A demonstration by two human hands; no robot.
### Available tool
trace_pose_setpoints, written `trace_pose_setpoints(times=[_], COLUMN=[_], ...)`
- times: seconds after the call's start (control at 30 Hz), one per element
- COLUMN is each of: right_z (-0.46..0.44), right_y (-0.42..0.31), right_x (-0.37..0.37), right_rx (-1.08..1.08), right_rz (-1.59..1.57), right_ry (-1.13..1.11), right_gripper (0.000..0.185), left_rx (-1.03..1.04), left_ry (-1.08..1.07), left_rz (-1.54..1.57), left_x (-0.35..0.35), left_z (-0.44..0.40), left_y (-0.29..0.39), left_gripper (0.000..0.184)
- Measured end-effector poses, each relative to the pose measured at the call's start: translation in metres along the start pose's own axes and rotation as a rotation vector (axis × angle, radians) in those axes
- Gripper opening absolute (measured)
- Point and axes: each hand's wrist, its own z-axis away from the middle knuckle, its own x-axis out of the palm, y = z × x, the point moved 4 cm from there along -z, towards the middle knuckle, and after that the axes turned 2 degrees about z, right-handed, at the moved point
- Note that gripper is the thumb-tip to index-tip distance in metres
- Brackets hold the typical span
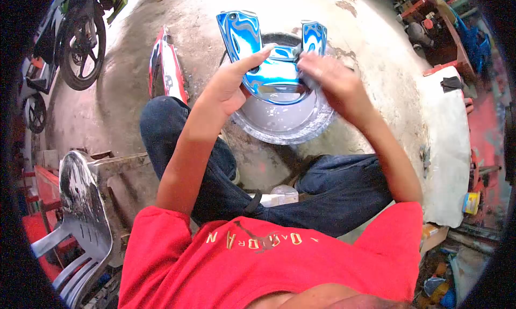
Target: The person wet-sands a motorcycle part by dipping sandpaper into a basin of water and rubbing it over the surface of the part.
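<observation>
A glossy blue and white motorcycle body panel (277, 75), U-shaped with two upright arms, is held above a round basin (317, 127) of greyish liquid. My left hand (236, 80) grips the panel's left side, thumb laid over its front face. Against the right side of the panel is my right hand (336, 83), blurred by motion, with its fingers bent. Something dark grey shows under those fingers, too smeared to name. The basin's far rim is partly hidden behind the panel.
A red and white panel (171, 67) stands on the concrete floor to the left. A motorcycle wheel (80, 45) is at the upper left, and a grey plastic chair (86, 201) at the lower left. A white sheet-like surface (449, 158) lies along the right.
</observation>
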Motion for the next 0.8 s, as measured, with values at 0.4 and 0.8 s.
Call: trace_pose_setpoints(times=[0.4,0.8], right_z=[0.011,0.018], right_y=[0.052,0.072], right_x=[-0.003,0.008], right_rx=[0.211,0.503], right_rz=[0.02,-0.446], right_ry=[0.089,0.247], right_gripper=[0.043,0.032], left_rx=[-0.063,-0.065], left_ry=[0.074,0.071], left_rz=[-0.128,-0.144], left_x=[-0.007,-0.01], left_z=[-0.011,-0.012], left_y=[-0.007,-0.001], left_gripper=[0.042,0.036])
